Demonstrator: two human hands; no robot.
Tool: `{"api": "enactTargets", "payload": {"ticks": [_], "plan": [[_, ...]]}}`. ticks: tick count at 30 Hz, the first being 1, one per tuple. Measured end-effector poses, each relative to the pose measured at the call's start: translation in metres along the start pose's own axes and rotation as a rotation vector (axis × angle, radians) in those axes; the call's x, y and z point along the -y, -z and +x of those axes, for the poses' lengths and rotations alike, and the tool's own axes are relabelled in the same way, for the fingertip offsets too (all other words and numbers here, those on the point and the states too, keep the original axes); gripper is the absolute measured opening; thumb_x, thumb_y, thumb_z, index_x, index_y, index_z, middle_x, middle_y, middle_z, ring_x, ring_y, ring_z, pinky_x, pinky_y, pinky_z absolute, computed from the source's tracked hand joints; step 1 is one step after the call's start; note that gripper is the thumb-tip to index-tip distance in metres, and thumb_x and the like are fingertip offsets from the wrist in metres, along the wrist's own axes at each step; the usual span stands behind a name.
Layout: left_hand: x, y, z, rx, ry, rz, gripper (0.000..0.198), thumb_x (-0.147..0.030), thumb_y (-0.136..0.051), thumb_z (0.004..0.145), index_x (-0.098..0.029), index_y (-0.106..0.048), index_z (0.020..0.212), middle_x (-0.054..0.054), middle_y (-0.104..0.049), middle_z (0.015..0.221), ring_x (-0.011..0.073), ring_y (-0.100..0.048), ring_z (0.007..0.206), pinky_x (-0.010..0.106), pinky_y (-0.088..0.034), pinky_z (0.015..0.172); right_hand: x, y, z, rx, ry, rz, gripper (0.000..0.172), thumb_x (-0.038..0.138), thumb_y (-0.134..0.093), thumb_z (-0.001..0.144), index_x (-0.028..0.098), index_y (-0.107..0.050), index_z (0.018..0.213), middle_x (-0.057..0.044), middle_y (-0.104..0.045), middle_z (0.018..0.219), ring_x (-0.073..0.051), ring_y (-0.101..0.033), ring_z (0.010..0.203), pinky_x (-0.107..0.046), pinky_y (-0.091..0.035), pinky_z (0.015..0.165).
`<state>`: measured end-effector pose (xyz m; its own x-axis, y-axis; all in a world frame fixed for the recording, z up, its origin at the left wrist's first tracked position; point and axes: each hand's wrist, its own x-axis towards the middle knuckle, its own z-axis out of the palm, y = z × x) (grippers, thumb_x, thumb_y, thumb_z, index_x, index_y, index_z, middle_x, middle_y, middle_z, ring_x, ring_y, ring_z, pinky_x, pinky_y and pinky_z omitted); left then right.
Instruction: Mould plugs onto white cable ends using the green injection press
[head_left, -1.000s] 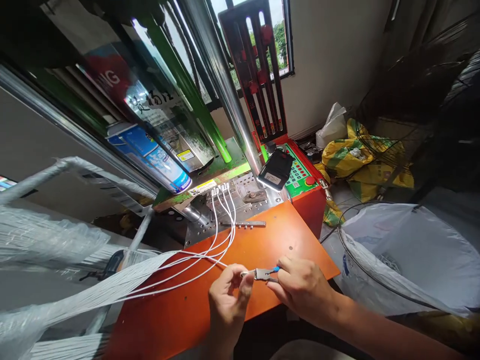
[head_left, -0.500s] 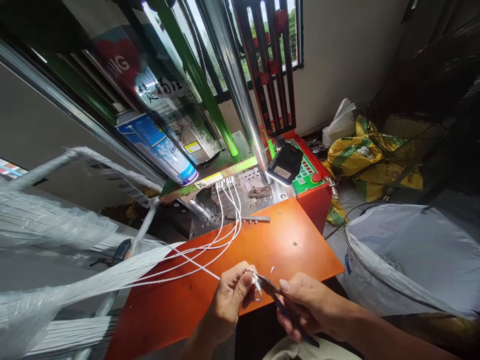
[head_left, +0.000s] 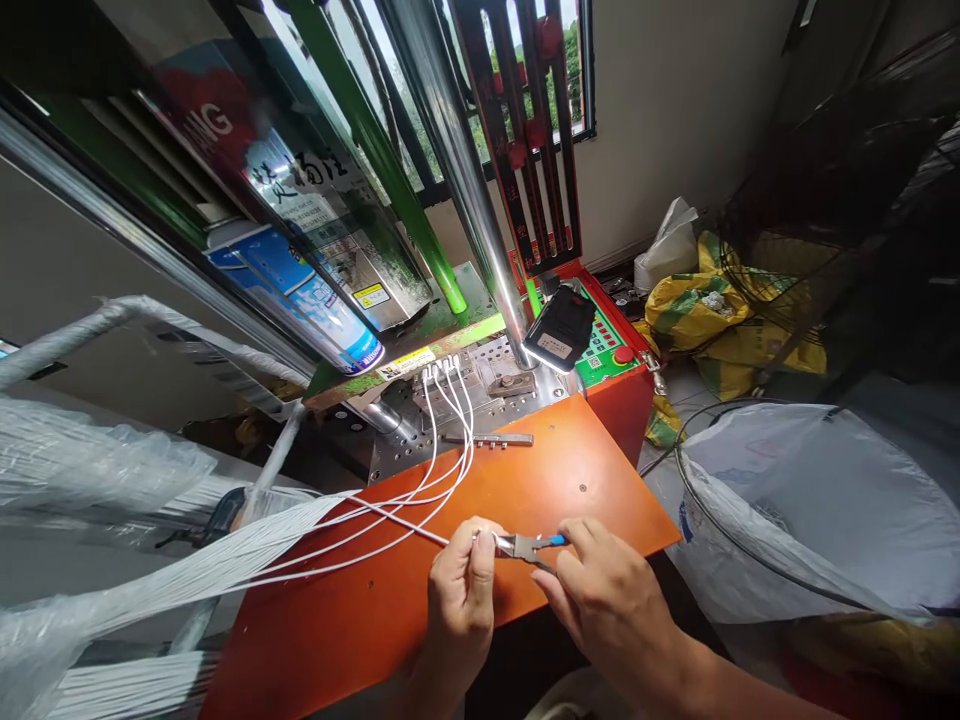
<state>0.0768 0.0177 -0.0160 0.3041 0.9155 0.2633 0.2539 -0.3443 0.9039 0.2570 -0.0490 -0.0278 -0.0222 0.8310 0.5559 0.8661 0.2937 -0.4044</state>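
Observation:
My left hand pinches the end of a white cable above the orange board. The cable's tip is mostly hidden by my thumb and fingers. In my right hand is a pair of cutting pliers with a blue handle grip showing. Their jaws point left and meet the cable end at my left fingertips. Whether the jaws are fully closed is hard to see. Behind my hands, several more white cables run from the bundle into the metal mold.
The orange board lies under my hands, with a metal bar with pins at its back edge. A large bundle of white cables spreads at left. A spray can stands on the machine. A white-lined bin is at right.
The pliers have turned from slanting downward to nearly level, and my right hand has risen with them. The small white looped piece at my left fingers no longer shows. The view has shifted slightly.

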Motion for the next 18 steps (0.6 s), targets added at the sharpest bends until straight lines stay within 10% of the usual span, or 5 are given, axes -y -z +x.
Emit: {"api": "enactTargets", "payload": {"ticks": [11,18], "plan": [[-0.009,0.002,0.004,0.116,0.068,-0.051,0.039,-0.041,-0.046,0.111,-0.019,-0.057,0.081,0.001,-0.058,0.07,0.0133,-0.06,0.063,0.025,-0.048,0.063,-0.007,0.005,0.002,0.088,-0.009,0.163,0.03,0.027,-0.057,0.107,0.019,-0.06,0.078,-0.004,-0.058,0.08,-0.017,-0.047,0.071,-0.034,-0.026,0.062],[-0.023,0.003,0.012,0.158,0.182,-0.344,0.047,-0.054,-0.055,0.106,-0.017,-0.051,0.077,-0.003,-0.042,0.064,0.0056,-0.033,0.049,0.022,-0.023,0.047,-0.017,0.017,0.017,0.815,-0.537,1.303,0.073,0.079,-0.04,0.101,0.019,-0.048,0.061,-0.003,-0.055,0.06,-0.011,-0.046,0.051,-0.026,-0.024,0.048]]}}
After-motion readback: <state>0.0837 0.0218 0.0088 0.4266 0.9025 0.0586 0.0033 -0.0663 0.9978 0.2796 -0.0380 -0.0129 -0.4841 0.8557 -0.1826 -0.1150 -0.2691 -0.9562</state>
